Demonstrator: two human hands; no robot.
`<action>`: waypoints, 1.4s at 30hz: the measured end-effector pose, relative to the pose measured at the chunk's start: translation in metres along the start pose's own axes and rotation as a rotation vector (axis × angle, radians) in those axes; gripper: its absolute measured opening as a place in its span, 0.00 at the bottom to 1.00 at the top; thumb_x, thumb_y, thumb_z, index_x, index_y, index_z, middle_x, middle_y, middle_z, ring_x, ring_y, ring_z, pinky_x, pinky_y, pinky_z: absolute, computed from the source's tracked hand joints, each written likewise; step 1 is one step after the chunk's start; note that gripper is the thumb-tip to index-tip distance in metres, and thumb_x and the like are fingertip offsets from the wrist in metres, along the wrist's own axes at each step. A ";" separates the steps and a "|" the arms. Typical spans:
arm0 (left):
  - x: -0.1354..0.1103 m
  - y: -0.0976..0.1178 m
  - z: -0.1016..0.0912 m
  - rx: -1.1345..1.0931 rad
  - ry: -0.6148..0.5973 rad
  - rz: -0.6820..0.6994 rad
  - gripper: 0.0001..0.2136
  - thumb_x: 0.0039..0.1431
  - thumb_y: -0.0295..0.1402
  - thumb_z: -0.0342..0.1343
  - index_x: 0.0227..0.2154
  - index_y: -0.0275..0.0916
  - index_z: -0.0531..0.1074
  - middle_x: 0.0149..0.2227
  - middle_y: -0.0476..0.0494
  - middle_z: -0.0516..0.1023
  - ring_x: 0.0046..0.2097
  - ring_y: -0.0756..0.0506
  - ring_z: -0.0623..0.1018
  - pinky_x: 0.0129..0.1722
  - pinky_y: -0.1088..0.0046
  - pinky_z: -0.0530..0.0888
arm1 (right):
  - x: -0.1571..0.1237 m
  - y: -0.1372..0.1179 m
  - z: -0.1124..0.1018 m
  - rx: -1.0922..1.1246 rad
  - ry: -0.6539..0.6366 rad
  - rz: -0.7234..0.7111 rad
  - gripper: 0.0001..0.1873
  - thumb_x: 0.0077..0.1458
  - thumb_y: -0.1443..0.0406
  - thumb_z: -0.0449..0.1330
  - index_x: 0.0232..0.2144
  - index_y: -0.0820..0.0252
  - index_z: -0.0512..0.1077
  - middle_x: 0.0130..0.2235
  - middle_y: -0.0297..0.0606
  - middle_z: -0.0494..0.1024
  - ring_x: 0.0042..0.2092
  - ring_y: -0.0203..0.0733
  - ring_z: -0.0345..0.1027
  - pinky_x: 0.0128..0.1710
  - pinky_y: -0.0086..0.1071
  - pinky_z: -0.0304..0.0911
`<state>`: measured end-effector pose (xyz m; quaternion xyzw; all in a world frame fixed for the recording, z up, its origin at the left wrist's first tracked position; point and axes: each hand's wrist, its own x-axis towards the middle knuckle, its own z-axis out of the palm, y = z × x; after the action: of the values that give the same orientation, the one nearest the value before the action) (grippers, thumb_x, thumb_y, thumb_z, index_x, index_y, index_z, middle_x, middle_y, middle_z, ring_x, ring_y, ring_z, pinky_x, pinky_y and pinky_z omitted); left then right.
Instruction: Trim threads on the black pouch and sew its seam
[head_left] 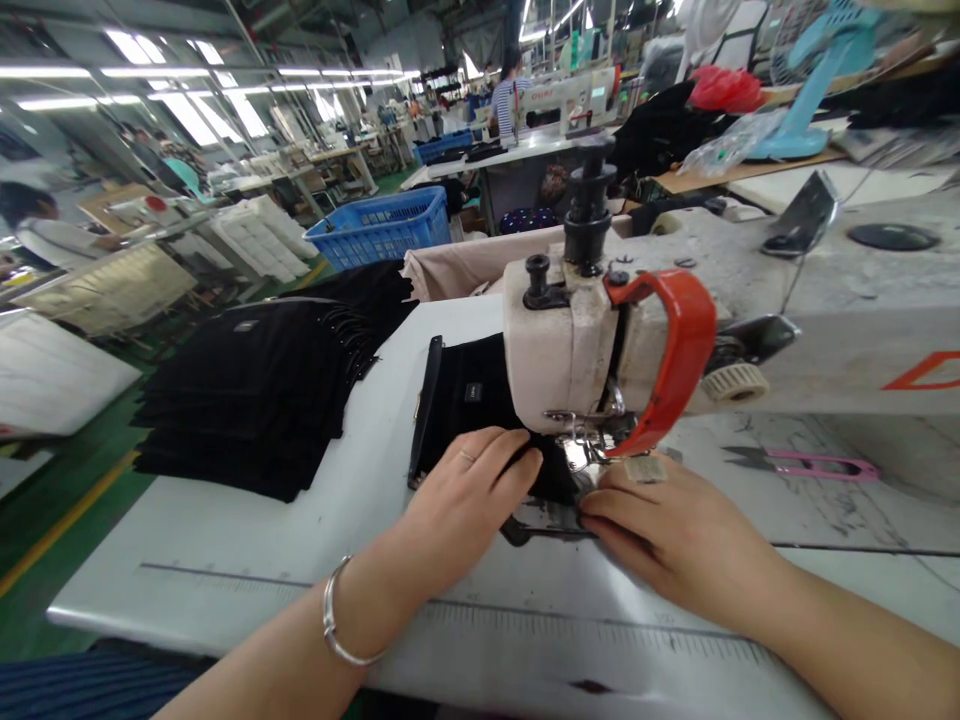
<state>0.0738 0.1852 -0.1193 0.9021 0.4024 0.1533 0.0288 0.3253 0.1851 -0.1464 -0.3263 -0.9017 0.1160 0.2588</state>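
Observation:
A black fabric piece (459, 412) with a small dark label lies on the sewing machine bed. A stiff dark strip runs along its left edge, and its right part passes beneath the machine's presser foot (579, 450). My left hand (474, 478), with a ring and a silver bracelet, has its fingers closed together on the fabric just left of the foot. To the right of the foot, my right hand (664, 512) pinches the fabric's near right edge. The sewing machine head (551, 345) with its orange guard (686, 345) hides part of the fabric and the right fingertips.
Stacked black fabric pieces (247, 400) sit on the table's left. Pink-handled thread snips (817, 464) lie right of my right hand. A printed ruler (525, 615) crosses the front. Behind are a blue crate (386, 228), a teal fan (814, 85) and people at other machines.

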 end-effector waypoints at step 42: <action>-0.029 -0.061 -0.012 -1.318 0.261 -0.894 0.18 0.61 0.35 0.58 0.48 0.35 0.59 0.25 0.49 0.73 0.22 0.46 0.77 0.17 0.73 0.75 | 0.114 -0.072 0.056 -0.525 -0.076 -0.022 0.07 0.61 0.71 0.53 0.31 0.59 0.69 0.34 0.39 0.71 0.38 0.47 0.64 0.31 0.37 0.55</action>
<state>0.0082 0.2045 -0.1258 0.4281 0.5522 0.4371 0.5664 0.1829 0.2021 -0.1220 -0.3680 -0.9134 -0.1124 0.1327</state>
